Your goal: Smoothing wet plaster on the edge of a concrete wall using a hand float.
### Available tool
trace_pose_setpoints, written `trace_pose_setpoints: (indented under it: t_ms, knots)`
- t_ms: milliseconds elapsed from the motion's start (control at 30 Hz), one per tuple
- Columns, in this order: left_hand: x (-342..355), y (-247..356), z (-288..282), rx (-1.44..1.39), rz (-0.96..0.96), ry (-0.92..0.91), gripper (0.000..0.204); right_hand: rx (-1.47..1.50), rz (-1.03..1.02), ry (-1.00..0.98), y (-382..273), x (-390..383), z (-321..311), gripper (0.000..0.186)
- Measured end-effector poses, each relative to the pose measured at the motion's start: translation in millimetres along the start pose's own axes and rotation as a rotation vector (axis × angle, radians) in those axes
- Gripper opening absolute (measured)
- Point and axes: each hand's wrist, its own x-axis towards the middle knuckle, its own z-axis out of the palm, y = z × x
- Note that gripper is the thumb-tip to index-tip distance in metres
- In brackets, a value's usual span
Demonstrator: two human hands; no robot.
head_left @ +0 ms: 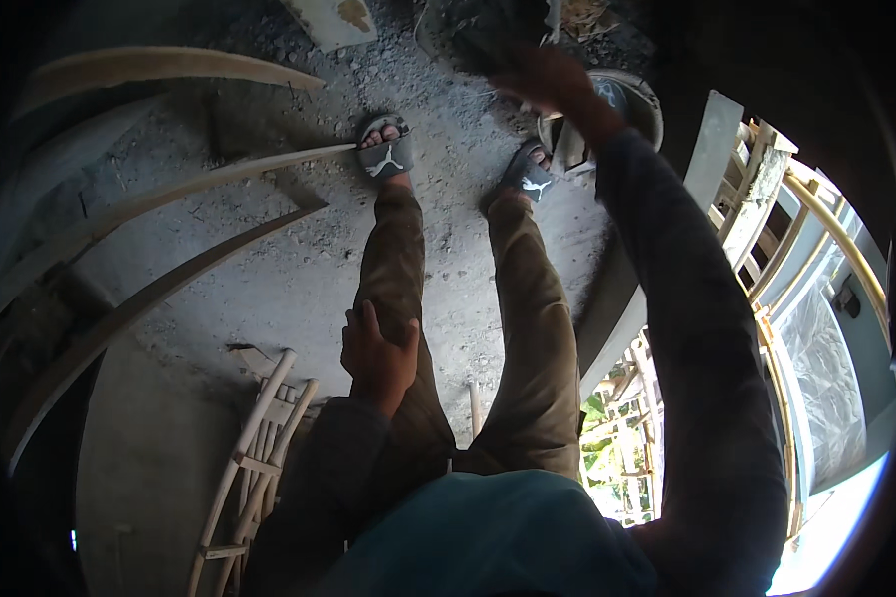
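Note:
My left hand (380,358) rests on my left leg, fingers apart, with nothing in it. My right arm stretches forward, and my right hand (548,85) is over a dark, shadowed shape (488,38) at the top of the view. Its fingers are blurred and dark, so whether they grip that shape cannot be made out. Beside the right wrist stands a round container with a pale rim (658,111). My two feet, in dark slide sandals (385,157), are set apart on the dusty grey floor (448,239).
Long curved-looking boards (184,194) reach in from the left, one ending at my left foot. A wooden ladder (249,468) lies at the lower left. Rubble and a pale board piece (334,22) lie ahead. At the right are poles (836,234) and clear plastic sheeting (821,368).

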Motion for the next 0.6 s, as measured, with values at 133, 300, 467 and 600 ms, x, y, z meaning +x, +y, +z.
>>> trace_pose_setpoints:
  t_ms: [133,300,467,600]
  knots:
    - [-2,7,6,-0.013,0.023,0.001,0.081,-0.409,-0.238,-0.236,62,103,25,0.058]
    - [-10,-11,29,-0.112,-0.016,-0.014,0.081,-0.371,-0.143,-0.127,68,136,51,0.038]
    - [-14,-22,27,-0.095,-0.082,-0.011,0.080,0.418,0.555,-0.475,-66,62,-31,0.046]
    - [3,-5,18,-0.127,-0.003,-0.025,0.081,0.803,0.506,-0.390,69,87,-21,0.064]
